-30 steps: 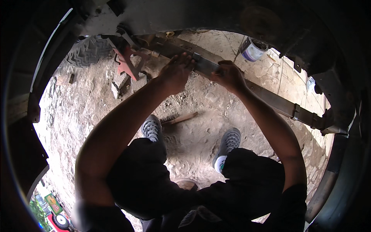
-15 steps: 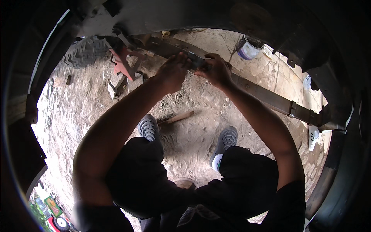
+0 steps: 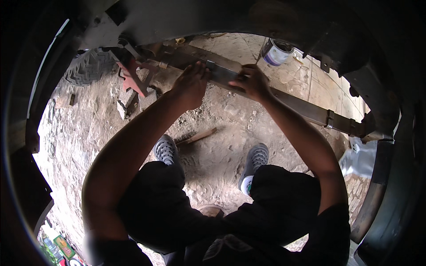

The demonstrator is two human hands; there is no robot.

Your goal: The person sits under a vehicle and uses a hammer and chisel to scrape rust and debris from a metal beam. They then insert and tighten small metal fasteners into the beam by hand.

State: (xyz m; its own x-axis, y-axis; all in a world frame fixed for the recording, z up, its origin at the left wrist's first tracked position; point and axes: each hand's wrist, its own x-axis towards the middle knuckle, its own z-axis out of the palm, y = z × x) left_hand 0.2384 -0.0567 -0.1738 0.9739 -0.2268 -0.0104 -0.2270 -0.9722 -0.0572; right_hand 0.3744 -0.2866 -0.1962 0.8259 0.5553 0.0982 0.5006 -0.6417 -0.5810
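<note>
A long dark steel leaf spring (image 3: pixel 298 105) runs across from upper left to right, banded by metal clips. My left hand (image 3: pixel 191 85) is at its near edge, fingers together and closed over the bar; the fingertips are partly in shadow. Farther right, my right hand (image 3: pixel 253 82) grips the same bar, thumb on the near side and fingers over the top. Between the hands a smooth grey stretch of metal shows, with a bright edge beside the left fingertips. Whether that stretch is a separate plate cannot be made out.
A red stand (image 3: pixel 132 76) rests by broken blocks (image 3: pixel 127 103) at the left, near a treaded tyre (image 3: pixel 91 66). Beyond the spring stands a paint can (image 3: pixel 276 52). Dark vehicle bodywork (image 3: pixel 213 17) arches overhead. A wooden stick (image 3: pixel 199 135) lies between my shoes.
My hands have moved apart along the spring, baring more grey metal between them. The view has shifted slightly. At the right, a white shoe has left view and a pale translucent shape shows.
</note>
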